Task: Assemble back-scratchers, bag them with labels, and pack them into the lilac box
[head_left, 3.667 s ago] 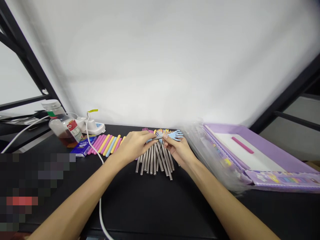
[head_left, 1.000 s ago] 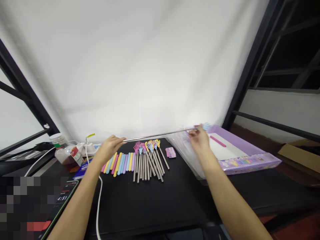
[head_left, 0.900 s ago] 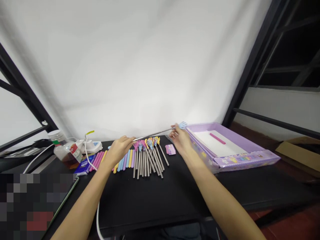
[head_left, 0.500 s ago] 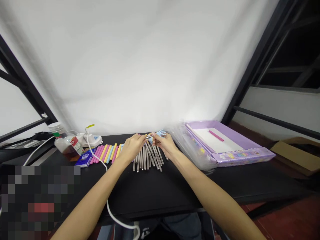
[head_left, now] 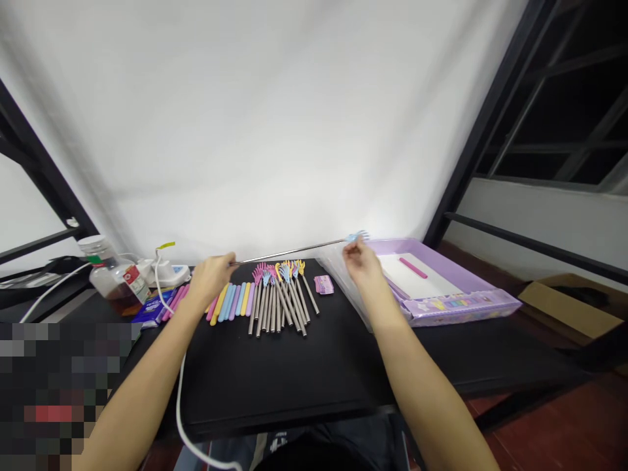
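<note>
Head view: we found the left hand [head_left: 210,278] pinching the butt and the right hand [head_left: 362,258] pinching near the blue tip of an extended steel back scratcher [head_left: 289,250], held level above the other back scratchers [head_left: 277,304], short of the purple tray [head_left: 461,307]. We judged this mid-handling, calling for steady two-handed control.

Bright diffuse light, faint shadows, bowed wide-angle edges

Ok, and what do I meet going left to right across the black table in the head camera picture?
Bottle of brown liquid → blue packet → pastel sticks → steel back scratchers → small pink packet → purple tray
</note>
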`<move>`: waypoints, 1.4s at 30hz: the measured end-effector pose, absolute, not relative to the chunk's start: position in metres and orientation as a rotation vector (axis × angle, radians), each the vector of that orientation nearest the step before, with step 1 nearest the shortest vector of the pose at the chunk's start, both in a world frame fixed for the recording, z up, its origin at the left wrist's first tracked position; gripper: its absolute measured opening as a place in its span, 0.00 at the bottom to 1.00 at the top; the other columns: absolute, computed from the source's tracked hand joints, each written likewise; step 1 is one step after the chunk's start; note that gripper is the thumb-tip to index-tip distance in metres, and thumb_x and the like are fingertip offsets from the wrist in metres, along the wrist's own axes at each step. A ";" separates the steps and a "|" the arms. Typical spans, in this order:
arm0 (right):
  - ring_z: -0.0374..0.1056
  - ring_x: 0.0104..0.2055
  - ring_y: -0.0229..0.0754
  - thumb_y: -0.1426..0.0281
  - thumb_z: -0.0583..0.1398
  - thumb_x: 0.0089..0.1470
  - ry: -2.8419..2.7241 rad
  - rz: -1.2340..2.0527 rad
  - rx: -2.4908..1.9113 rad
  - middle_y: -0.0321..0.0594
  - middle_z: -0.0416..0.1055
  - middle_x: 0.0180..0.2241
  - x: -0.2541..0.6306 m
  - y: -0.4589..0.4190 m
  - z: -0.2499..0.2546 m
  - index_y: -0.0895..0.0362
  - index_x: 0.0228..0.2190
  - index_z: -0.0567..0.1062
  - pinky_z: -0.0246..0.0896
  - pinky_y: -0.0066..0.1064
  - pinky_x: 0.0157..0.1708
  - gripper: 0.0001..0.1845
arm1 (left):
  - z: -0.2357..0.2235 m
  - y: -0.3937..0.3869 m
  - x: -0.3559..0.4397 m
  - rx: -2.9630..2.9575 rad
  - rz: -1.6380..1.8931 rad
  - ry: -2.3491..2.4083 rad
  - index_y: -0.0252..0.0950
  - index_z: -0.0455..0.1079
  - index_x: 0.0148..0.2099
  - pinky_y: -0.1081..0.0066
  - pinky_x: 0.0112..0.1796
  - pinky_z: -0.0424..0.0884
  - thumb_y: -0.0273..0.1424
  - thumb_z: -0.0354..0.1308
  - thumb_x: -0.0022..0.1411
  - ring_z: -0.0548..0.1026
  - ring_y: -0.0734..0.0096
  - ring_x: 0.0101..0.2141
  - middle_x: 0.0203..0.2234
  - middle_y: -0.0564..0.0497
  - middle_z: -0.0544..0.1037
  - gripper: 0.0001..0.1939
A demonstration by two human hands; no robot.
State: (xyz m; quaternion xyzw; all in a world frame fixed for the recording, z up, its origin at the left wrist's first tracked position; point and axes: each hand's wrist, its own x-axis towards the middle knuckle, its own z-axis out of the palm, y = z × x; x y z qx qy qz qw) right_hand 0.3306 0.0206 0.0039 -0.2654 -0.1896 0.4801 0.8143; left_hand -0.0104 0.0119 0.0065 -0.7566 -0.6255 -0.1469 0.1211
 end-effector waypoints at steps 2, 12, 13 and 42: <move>0.58 0.16 0.25 0.72 0.62 0.62 -0.271 0.923 -0.560 0.23 0.58 0.17 0.358 0.015 0.014 0.56 0.24 0.63 0.63 0.13 0.19 0.16 | 0.010 0.016 -0.030 -2.100 -0.408 -1.954 0.39 0.75 0.46 0.67 0.33 0.65 0.38 0.53 0.68 0.79 0.52 0.40 0.38 0.42 0.82 0.13; 0.55 0.15 0.24 0.71 0.54 0.68 -0.082 0.691 -0.559 0.23 0.56 0.19 0.400 -0.006 0.023 0.57 0.26 0.63 0.59 0.12 0.16 0.16 | 0.003 0.025 -0.044 -1.969 -0.611 -1.883 0.41 0.77 0.46 0.67 0.34 0.65 0.37 0.51 0.68 0.79 0.53 0.40 0.38 0.44 0.83 0.14; 0.56 0.16 0.24 0.72 0.54 0.68 -0.096 0.687 -0.572 0.24 0.57 0.19 0.399 -0.007 0.023 0.57 0.27 0.63 0.59 0.12 0.17 0.15 | 0.002 0.025 -0.044 -1.987 -0.655 -1.821 0.41 0.78 0.45 0.66 0.36 0.66 0.36 0.52 0.68 0.80 0.53 0.40 0.38 0.45 0.83 0.14; 0.67 0.18 0.35 0.56 0.72 0.40 -1.381 1.036 -0.948 0.36 0.73 0.18 0.262 -0.027 -0.001 0.60 0.21 0.76 0.64 0.26 0.20 0.20 | -0.018 -0.005 0.038 -2.529 -0.845 -1.111 0.41 0.74 0.55 0.70 0.37 0.69 0.42 0.49 0.72 0.80 0.62 0.38 0.41 0.45 0.83 0.19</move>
